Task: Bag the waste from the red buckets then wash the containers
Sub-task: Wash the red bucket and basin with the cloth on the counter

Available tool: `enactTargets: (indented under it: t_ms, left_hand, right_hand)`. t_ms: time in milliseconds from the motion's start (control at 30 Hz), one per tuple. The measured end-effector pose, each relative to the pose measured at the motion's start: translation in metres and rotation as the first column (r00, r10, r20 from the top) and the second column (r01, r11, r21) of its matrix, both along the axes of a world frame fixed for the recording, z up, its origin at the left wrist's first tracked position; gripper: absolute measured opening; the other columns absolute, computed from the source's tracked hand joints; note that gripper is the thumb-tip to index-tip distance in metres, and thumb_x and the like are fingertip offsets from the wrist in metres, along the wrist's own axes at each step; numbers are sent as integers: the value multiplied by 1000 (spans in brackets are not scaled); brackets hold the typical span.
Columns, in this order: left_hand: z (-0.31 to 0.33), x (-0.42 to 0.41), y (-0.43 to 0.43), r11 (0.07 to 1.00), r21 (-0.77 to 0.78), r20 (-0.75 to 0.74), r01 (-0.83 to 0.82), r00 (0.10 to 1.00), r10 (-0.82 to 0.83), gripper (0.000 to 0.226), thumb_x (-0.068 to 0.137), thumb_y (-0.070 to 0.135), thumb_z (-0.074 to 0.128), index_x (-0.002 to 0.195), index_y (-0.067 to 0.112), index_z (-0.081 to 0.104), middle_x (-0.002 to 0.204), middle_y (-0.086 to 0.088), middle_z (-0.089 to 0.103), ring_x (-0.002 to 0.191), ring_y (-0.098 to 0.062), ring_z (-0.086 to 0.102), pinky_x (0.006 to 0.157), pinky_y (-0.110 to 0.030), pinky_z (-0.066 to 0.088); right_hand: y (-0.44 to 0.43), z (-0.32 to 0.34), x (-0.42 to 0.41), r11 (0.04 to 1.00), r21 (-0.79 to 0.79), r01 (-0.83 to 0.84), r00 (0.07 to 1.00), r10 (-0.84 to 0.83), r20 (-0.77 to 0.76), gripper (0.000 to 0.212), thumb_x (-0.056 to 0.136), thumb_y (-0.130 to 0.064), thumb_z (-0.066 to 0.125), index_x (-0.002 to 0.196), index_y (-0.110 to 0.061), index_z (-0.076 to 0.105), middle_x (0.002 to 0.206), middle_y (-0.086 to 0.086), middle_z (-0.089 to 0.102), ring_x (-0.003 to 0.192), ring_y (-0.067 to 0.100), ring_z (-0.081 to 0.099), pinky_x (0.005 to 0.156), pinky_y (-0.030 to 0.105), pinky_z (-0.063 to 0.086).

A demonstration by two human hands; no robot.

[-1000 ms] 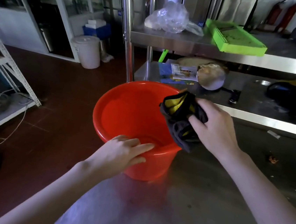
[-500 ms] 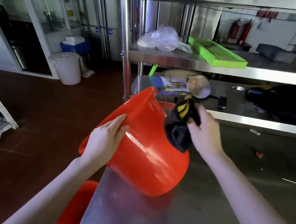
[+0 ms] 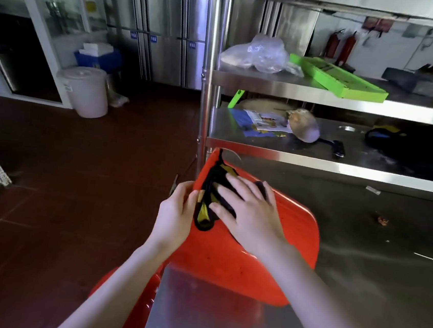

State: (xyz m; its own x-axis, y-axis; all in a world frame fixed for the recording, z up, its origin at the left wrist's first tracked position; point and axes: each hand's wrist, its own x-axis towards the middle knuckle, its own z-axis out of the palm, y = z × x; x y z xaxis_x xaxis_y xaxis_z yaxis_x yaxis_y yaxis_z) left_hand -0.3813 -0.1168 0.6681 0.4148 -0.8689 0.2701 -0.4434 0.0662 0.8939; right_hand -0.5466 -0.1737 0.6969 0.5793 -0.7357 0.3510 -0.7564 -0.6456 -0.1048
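A second red bucket (image 3: 138,313) is seen on the floor, left of the stainless steel table (image 3: 220,324). At the table's left edge, the red plastic bucket (image 3: 215,268), upright a second ago, is now laid on its side. Its rim is gripped by the left hand (image 3: 175,215). A black-and-yellow cloth (image 3: 204,216) is pressed on its wall by the spread right hand (image 3: 250,215). Outside wiping is judged begun.
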Motion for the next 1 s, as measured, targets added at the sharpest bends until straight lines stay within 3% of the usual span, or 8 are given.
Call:
enactTargets:
  t_ms: [100, 200, 267, 367, 533, 667, 867, 1000]
  left_hand:
    - [2, 5, -6, 992, 73, -46, 102, 994, -99, 39, 102, 43, 37, 140, 36, 39, 69, 8, 61, 49, -9, 53, 51, -23, 46]
    - [-2, 10, -7, 983, 65, -16, 173, 985, -172, 43, 101, 48, 30, 144, 53, 25, 57, 3, 53, 45, -7, 43, 47, -22, 39]
    - [-5, 8, -7, 986, 34, -4, 166, 986, -166, 43, 102, 47, 30, 143, 55, 24, 50, 7, 49, 41, -6, 41, 45, -22, 37]
    - [-6, 2, -13, 992, 32, 25, 124, 992, -125, 44, 102, 46, 30, 144, 53, 26, 52, 7, 55, 39, -5, 45, 46, -20, 38]
    - [-5, 5, -18, 999, 13, -14, 33, 999, -33, 46, 104, 40, 31, 149, 43, 26, 91, 14, 67, 61, 0, 63, 53, -11, 45]
    - [3, 5, -25, 996, 59, 7, 72, 997, -72, 48, 103, 44, 29, 150, 42, 23, 69, -4, 66, 48, -23, 54, 50, -38, 48]
    - [4, 0, -41, 994, 47, 40, 96, 994, -98, 49, 104, 40, 27, 151, 44, 17, 55, 1, 41, 42, -10, 35, 45, -34, 35]
    - [5, -1, -49, 995, 58, 61, 77, 995, -81, 48, 103, 42, 27, 150, 45, 20, 56, 5, 47, 39, -5, 37, 42, -20, 35]
  right_hand:
    - [-2, -13, -26, 973, -75, 218, 976, -219, -6, 46, 94, -56, 33, 129, -38, 58, 138, -9, 54, 126, 17, 50, 100, 47, 35]
    - [-9, -25, -62, 903, -67, 424, 904, -419, 86, 34, 94, -45, 46, 116, -30, 68, 121, -7, 66, 110, 23, 61, 92, 46, 39]
    - [-10, -27, -63, 860, -39, 508, 857, -501, 116, 39, 95, -46, 39, 113, -29, 69, 118, -8, 68, 109, 23, 61, 92, 47, 38]
    - [-4, -23, -12, 875, -91, 476, 876, -463, 137, 52, 92, -57, 31, 118, -30, 67, 124, -5, 66, 111, 24, 60, 95, 50, 38]
    - [-6, -24, 49, 952, -198, 234, 967, -207, 150, 44, 95, -54, 38, 127, -33, 60, 133, -6, 60, 120, 18, 55, 98, 54, 37]
    - [-30, -30, 6, 911, -175, 373, 922, -343, 178, 42, 95, -52, 39, 119, -32, 66, 125, -7, 65, 112, 21, 60, 94, 46, 41]
    - [-54, -53, -93, 716, 133, 685, 687, -696, 207, 39, 96, -46, 41, 123, -28, 62, 128, -2, 62, 111, 32, 58, 91, 47, 42]
    - [-45, -44, -27, 827, -150, 541, 831, -500, 244, 40, 95, -48, 39, 117, -28, 67, 122, -4, 67, 106, 26, 62, 93, 45, 41]
